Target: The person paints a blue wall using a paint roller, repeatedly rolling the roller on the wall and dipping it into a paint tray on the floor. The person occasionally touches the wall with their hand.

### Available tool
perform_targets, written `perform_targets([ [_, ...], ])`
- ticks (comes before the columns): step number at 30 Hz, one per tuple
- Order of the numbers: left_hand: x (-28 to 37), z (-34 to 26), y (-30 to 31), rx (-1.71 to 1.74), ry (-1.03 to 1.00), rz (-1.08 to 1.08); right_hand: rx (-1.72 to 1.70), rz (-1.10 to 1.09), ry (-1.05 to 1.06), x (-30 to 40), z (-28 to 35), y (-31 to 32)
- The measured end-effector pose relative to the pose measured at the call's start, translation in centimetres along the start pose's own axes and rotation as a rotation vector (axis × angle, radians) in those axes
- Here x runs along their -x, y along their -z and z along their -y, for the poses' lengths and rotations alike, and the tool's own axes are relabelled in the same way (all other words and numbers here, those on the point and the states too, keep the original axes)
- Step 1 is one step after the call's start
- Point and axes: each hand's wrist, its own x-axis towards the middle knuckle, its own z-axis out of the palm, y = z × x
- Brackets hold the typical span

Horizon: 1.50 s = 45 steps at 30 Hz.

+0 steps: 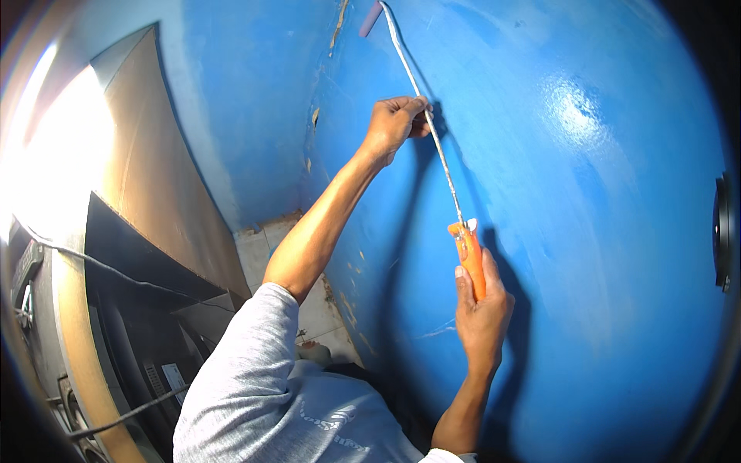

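A small paint roller with a long, paint-spattered metal rod [444, 159] slants across the blue wall [579, 231]. My right hand [486, 304] grips its orange plastic handle [473, 263] low in the view. Higher up, my left hand [400, 122] pinches the rod between thumb and fingers. At the rod's upper end, the purple roller sleeve [371, 19] is by the wall near the corner; whether it touches the wall I cannot tell. Glossy paint reflects light on the right.
To the left stand a brown panel [156, 144] and a black appliance [145, 330] with cables [127, 272]. Flaking paint [315, 117] marks the wall corner. White floor tiles [315, 312] show below my left arm. A dark round object [721, 231] is at the right rim.
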Motion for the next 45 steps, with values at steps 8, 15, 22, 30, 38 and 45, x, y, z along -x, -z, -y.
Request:
perform_targets([
  [8,-3.1,1.3,2.0,-0.03,-0.035,-0.099,-0.011,-0.02,0.033,-2.5,0.1,-3.8],
  [15,-9.7,-0.5,5.8,-0.093,-0.119,-0.215,0.009,0.052,0.004,-8.4,2.5,-7.8],
  [22,-3.4,2.8,3.4,-0.031,-0.02,-0.075,0.069,-0.015,0.033,-2.9,-0.8,-6.0],
  [30,-7.7,0.8,7.3,-0.056,-0.044,-0.134,0.084,0.137,-0.051,-6.9,3.1,-7.9],
  [38,-8.6,-0.6,8.0,-0.048,0.027,-0.053,-0.97,0.659,-0.238,-9.4,-1.0,-8.6],
  [45,-5.9,-0.4,7.0,-0.067,0.045,-0.058,-1.108,0.589,-0.331,-6.2,0.1,-7.1],
])
